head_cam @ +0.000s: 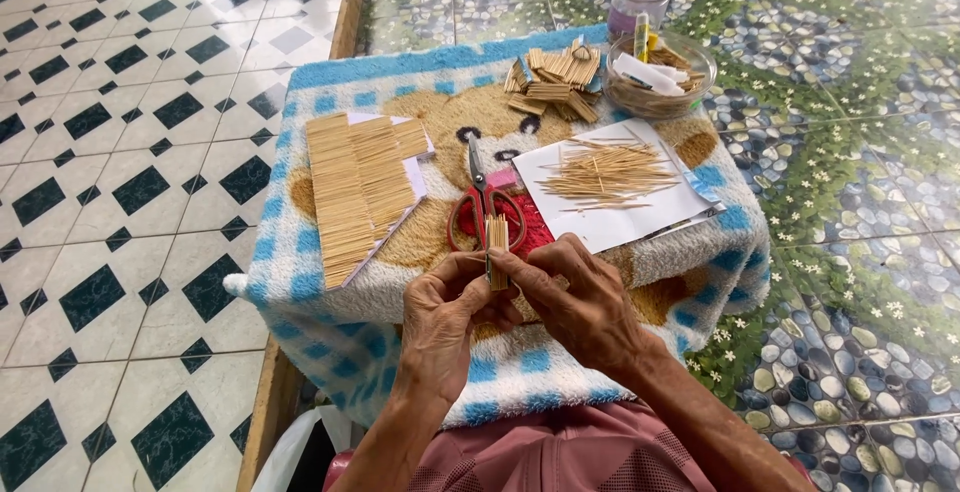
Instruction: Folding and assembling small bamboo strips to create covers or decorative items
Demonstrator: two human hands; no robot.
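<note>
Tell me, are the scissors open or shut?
Shut. The scissors lie flat on the towel, blades together in one narrow line, red handle loops side by side, no hand on them.

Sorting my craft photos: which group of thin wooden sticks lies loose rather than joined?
The loose toothpick pile on the white paper; the flat stick panels and small stacked bundles are joined side by side.

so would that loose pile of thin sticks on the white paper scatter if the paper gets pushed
Probably. The thin pale wooden sticks lie loose and crisscrossed, unbound, so they would likely slide or roll. The white paper sheet looks thin and floppy on the soft fuzzy blanket, so it may buckle.
</note>
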